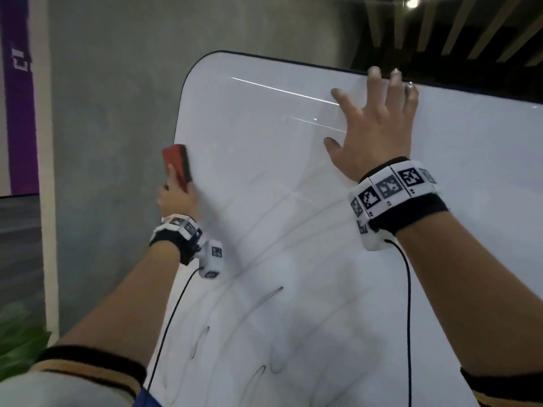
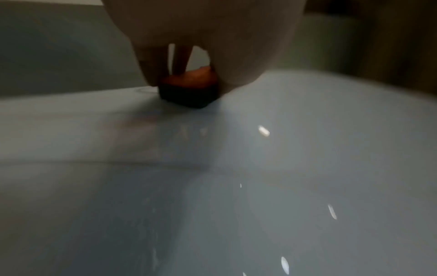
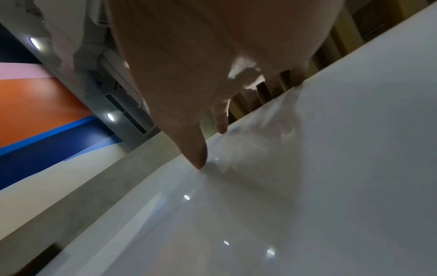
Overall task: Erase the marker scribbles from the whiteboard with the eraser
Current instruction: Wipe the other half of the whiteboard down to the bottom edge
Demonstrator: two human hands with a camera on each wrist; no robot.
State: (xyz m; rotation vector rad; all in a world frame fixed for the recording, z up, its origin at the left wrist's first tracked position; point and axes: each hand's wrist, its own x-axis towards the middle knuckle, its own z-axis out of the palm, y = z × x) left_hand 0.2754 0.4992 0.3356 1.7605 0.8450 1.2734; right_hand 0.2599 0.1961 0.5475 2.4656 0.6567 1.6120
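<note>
A white whiteboard [image 1: 264,136] with a dark rim fills the middle of the head view. Faint smeared strokes cross its centre, and darker marker scribbles [image 1: 269,296] sit lower down. My left hand [image 1: 176,195] grips a red eraser [image 1: 176,163] with a black felt side, pressed against the board's left edge. The left wrist view shows the eraser [image 2: 189,87] touching the board [image 2: 283,168] between my fingers. My right hand [image 1: 373,124] lies flat on the board near its top edge, fingers spread and straight. In the right wrist view its fingertips [image 3: 199,160] touch the board [image 3: 307,186].
A grey concrete wall [image 1: 117,113] stands behind the board on the left, with a purple panel [image 1: 20,98] further left. Green leaves [image 1: 17,333] show at the lower left. Dark ceiling slats [image 1: 455,24] run above the board's top edge.
</note>
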